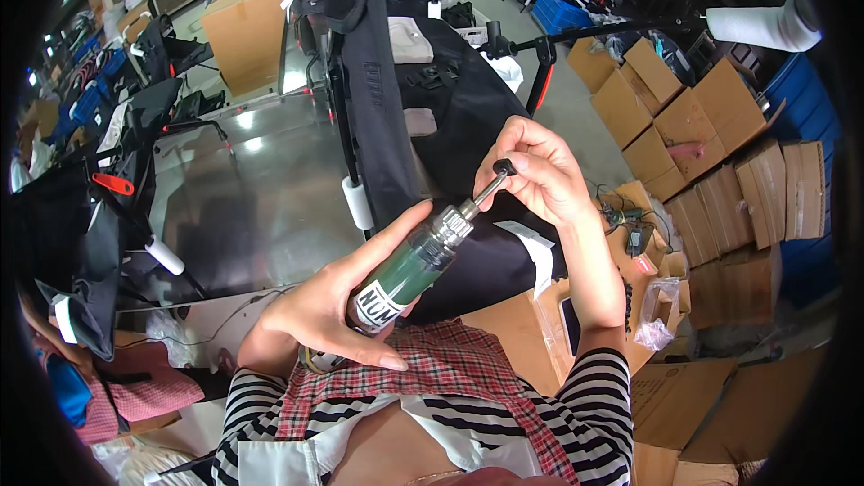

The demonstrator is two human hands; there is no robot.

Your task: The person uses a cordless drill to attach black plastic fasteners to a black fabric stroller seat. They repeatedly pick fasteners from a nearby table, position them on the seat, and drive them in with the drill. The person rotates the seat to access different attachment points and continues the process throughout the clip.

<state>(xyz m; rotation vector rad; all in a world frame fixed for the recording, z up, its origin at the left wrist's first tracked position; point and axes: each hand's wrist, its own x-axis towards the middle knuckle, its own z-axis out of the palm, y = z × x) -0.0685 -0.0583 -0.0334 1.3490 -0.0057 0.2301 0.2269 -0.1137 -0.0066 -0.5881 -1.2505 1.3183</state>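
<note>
My left hand [346, 306] grips a green power screwdriver [409, 270] by its body, holding it tilted with the metal chuck up and to the right. The fingers of my right hand [540, 171] pinch a small black part [504, 166] sitting on the tip of the driver's bit [486, 189]. Both hands are raised close in front of my chest, above a folded black fabric-and-frame item [450, 117] that lies on the table behind them.
A shiny metal table top [243, 189] spreads to the left, with black frames and fabric pieces [108, 216] along its left side. Several open cardboard boxes [711, 153] are stacked at the right. A brown carton [243, 31] stands at the back.
</note>
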